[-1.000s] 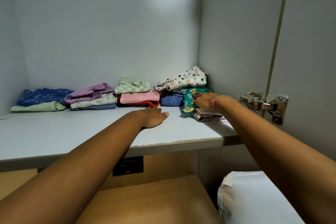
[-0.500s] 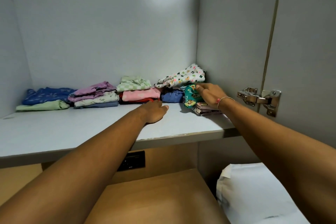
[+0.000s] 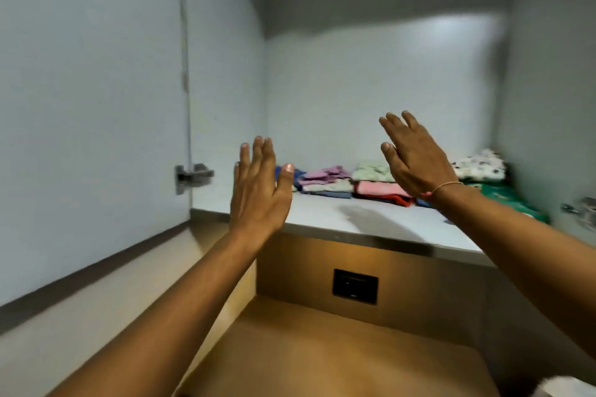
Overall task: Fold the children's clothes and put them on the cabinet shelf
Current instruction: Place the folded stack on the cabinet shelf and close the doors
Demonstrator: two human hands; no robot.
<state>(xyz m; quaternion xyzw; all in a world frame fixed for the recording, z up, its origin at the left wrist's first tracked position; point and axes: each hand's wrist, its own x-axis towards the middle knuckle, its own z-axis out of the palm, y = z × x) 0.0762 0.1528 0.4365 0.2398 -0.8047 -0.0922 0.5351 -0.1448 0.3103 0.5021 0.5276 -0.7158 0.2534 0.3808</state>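
Folded children's clothes sit in a row at the back of the grey cabinet shelf (image 3: 371,222): a purple and pale stack (image 3: 325,182), a checked green piece over pink and red ones (image 3: 379,185), a white patterned piece (image 3: 479,166), and a green printed piece (image 3: 503,198) at the right. My left hand (image 3: 259,190) is raised in front of the shelf edge, fingers straight, holding nothing. My right hand (image 3: 414,158), with a thin bracelet at the wrist, is lifted above the shelf, fingers spread and empty. Both hands are clear of the clothes.
The open cabinet door (image 3: 90,106) stands at the left with a metal hinge (image 3: 190,176). Another hinge (image 3: 580,209) shows at the right edge. Below the shelf is a wooden surface (image 3: 322,358) and a black socket plate (image 3: 354,286).
My right hand let go of the green piece and rose; my left hand lifted off the shelf. Both pulled back, and the view swung left, showing the left door.
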